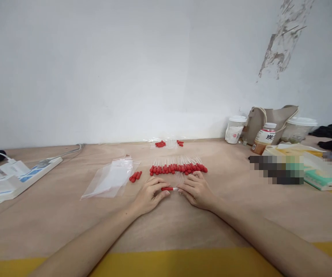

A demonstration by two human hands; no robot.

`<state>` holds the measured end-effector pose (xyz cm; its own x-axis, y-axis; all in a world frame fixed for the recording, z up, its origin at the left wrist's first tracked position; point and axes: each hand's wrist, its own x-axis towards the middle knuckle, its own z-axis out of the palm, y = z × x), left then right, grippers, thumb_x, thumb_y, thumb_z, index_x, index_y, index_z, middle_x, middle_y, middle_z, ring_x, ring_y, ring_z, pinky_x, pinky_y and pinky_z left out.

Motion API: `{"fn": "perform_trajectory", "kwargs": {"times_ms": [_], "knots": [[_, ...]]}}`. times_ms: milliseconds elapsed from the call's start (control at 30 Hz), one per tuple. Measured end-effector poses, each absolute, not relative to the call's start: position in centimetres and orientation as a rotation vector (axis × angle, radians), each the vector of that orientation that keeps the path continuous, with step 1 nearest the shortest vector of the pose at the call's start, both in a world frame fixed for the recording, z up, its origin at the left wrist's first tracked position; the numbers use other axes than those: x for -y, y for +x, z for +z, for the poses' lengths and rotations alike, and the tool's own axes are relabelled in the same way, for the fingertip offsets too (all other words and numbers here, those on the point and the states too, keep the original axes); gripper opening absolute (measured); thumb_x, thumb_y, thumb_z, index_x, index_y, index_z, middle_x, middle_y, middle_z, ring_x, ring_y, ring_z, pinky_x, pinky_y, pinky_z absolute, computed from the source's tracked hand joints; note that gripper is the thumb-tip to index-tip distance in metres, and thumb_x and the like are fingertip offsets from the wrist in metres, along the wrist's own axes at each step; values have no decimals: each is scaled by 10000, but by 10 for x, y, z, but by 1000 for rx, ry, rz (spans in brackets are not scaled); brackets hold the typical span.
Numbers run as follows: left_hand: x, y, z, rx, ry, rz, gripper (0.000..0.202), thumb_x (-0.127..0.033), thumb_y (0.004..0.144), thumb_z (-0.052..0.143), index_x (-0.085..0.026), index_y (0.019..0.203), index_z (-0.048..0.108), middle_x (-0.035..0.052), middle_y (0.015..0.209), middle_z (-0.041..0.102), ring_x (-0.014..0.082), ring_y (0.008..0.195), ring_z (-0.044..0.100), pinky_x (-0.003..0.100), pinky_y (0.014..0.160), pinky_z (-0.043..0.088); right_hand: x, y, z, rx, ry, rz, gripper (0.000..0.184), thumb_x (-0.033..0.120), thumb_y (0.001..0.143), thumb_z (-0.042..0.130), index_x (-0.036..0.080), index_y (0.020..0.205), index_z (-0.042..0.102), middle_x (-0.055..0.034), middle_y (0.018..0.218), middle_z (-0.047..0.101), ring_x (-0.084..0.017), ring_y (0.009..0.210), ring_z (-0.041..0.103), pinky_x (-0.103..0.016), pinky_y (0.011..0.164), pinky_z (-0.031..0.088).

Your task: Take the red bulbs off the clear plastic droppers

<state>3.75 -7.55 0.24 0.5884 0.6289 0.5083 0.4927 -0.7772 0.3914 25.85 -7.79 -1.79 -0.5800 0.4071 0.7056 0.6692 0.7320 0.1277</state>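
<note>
My left hand (152, 194) pinches a red rubber bulb (166, 189) between thumb and fingers. My right hand (195, 191) grips a clear glass dropper tube (175, 189), whose near end meets the open end of the bulb. They lie in one line, level, just above the table. Beyond my hands stretches a row of droppers with red bulbs (180, 168), bulbs toward me and thin tubes pointing away. Several loose clear tubes (179, 177) lie by my right fingers. A few loose red bulbs (135, 176) rest left of the row.
Clear zip bags (110, 177) lie to the left, a power strip (24, 179) farther left. By the wall is a clear bag with red bulbs (160, 144) and tubes. At right stand a paper cup (235, 129), a bottle (264, 138), a grey bag (272, 119) and a carton (324, 175).
</note>
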Motion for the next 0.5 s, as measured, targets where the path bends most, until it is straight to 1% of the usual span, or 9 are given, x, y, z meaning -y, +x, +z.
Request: {"fn": "perform_trajectory", "kwargs": {"times_ms": [133, 300, 500], "knots": [[73, 38, -2, -982, 2735, 925, 224, -328, 866, 435, -219, 882, 631, 38, 826, 627, 174, 797, 528, 340, 770, 396, 79, 258, -15, 2268, -751, -505, 189, 243, 852, 448, 201, 844, 632, -9, 637, 576, -137, 690, 434, -317, 748, 264], [74, 38, -3, -1073, 2842, 873, 239, -286, 876, 391, -185, 746, 565, 39, 749, 583, 178, 744, 483, 336, 712, 354, 80, 258, -14, 2268, -759, -504, 196, 243, 852, 449, 213, 789, 632, 3, 586, 558, -132, 673, 412, -321, 731, 255], [77, 37, -5, -1051, 2890, 819, 233, -255, 880, 361, -182, 720, 515, 33, 727, 554, 176, 729, 457, 326, 688, 331, 80, 258, -15, 2250, -739, -496, 199, 232, 849, 449, 206, 752, 620, 12, 568, 556, -121, 660, 408, -321, 734, 252]]}}
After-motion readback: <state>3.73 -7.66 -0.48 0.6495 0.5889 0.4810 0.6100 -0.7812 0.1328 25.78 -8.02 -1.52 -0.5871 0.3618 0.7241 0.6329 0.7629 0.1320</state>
